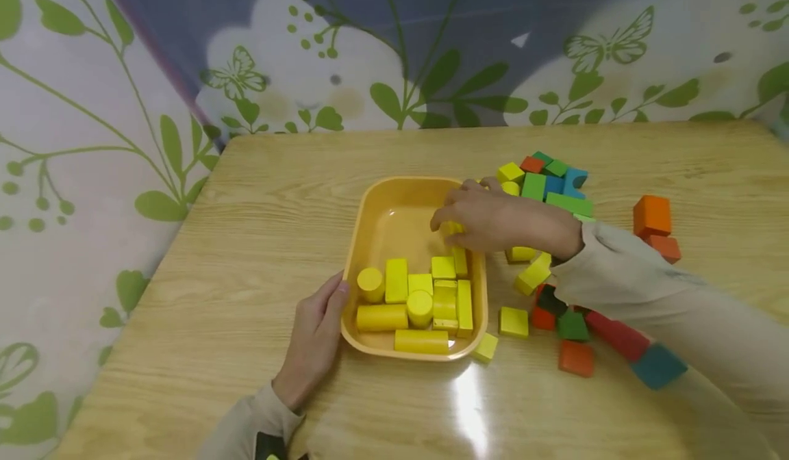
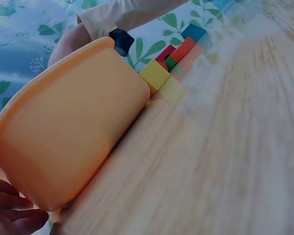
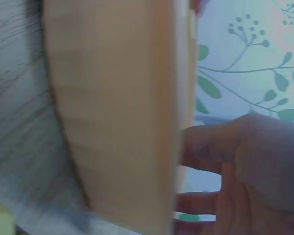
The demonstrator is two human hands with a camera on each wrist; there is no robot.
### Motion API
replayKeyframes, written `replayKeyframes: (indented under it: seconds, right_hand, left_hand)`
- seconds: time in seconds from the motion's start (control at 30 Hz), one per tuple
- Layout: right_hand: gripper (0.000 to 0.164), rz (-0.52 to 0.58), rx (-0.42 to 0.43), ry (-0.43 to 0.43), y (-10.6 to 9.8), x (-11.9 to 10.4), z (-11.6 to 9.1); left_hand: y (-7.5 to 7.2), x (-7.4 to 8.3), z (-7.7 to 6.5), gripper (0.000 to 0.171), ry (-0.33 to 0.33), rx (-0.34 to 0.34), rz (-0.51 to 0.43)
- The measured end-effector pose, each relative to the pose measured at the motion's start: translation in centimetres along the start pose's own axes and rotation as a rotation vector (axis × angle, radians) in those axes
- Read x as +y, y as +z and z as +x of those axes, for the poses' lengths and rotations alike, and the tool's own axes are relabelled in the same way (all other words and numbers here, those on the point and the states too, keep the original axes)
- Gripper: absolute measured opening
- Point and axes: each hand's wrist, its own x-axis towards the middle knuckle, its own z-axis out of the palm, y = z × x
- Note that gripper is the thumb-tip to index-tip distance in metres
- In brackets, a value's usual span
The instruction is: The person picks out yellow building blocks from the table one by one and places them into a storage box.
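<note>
A yellow plastic tray [image 1: 394, 224] holds several yellow blocks, among them a lying cylinder [image 1: 382, 317] and a rectangular block [image 1: 396, 280]. My left hand [image 1: 316, 333] grips the tray's left side, thumb at the rim and fingers against the outer wall; the left wrist view shows those fingers [image 2: 19, 213] low on it. My right hand [image 1: 490, 217] reaches over the right rim, with a yellow block [image 1: 455, 228] between its thumb and fingers, partly hidden. From the right wrist, the tray wall [image 3: 112, 117] covers the fingertips.
Right of the tray lie loose blocks: a yellow square block [image 1: 514, 322], a green block [image 1: 573, 326], a red block [image 1: 576, 358] and a blue block [image 1: 658, 365]. A mixed pile with a long green block [image 1: 569, 204] sits behind the right forearm. An orange block [image 1: 652, 215] stands farther right.
</note>
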Motion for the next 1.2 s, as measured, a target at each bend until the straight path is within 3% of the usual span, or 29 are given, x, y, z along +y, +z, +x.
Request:
replayKeyframes:
  seconds: [0.13,0.27,0.5,0.73,0.93,1.03,1.2]
  right_hand:
    - [0.027,0.011,-0.044,-0.016,0.8,0.4,0.4]
    - [0.028,-0.013,-0.022,-0.053,1.3,0.5,0.3]
    - [0.049,-0.082,-0.008,-0.188,1.8,-0.1,-0.4]
    - [0.043,-0.013,-0.059,-0.266,2.3,-0.2,-0.7]
    - [0.057,0.056,-0.072,-0.247,2.3,0.0,-0.6]
    - [0.059,0.088,-0.008,-0.248,2.2,0.4,-0.8]
    - [0.044,0.175,0.308,-0.229,1.5,2.0,-2.3]
  left_hand:
    - [0.1,0.0,0.1,0.040,0.000,-0.002,-0.002]
    - [0.1,0.1,0.2,0.041,-0.006,-0.011,-0.004]
    - [0.1,0.2,0.2,0.040,0.008,-0.012,0.009]
    - [-0.2,0.3,0.2,0.041,0.000,-0.015,0.016]
    - [-0.2,0.3,0.2,0.042,0.000,-0.018,0.018]
    - [-0.1,0.2,0.2,0.042,-0.004,-0.015,0.019]
    - [0.0,0.1,0.0,0.042,-0.009,-0.014,0.021]
